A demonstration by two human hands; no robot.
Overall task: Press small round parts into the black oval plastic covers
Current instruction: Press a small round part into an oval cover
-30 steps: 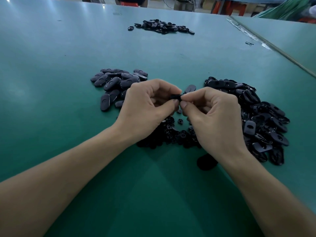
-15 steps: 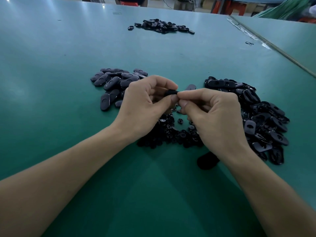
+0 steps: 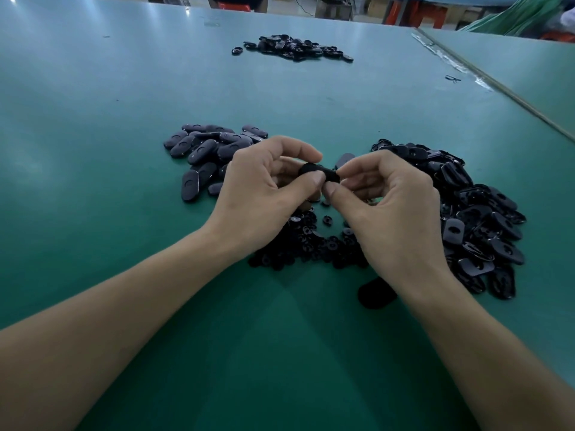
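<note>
Since half a second ago our right hand [image 3: 395, 213] has slid a touch to the right, so more of the cover [image 3: 317, 173] shows between the two hands now. The piles haven't budged.

We're holding that one black oval cover up off the bench [image 3: 93, 119], right above the heap of round parts [image 3: 308, 244]. Our left hand [image 3: 264, 194] pinches its left end, thumb on the near side and index finger curled over the top. Our right hand pinches the right end the same way, with thumb and index tips on it. The rest of our fingers [image 3: 306, 185] on both hands are curled in loosely. We can't tell whether a round part is already seated in the cover, because our grip hides that face.

For the rest of the bench, the left pile [image 3: 208, 150] sits just past our left hand, matte ovals lying mostly smooth side up. The right pile [image 3: 479, 219] is bigger and more jumbled, with glossy pieces, some showing a hole. One stray oval [image 3: 373, 293] lies beside our right wrist, partly hidden under it. The far pile [image 3: 292, 46] sits well apart, near the back edge. Off to the right a second bench [image 3: 529, 73] butts up against ours along a seam.
</note>
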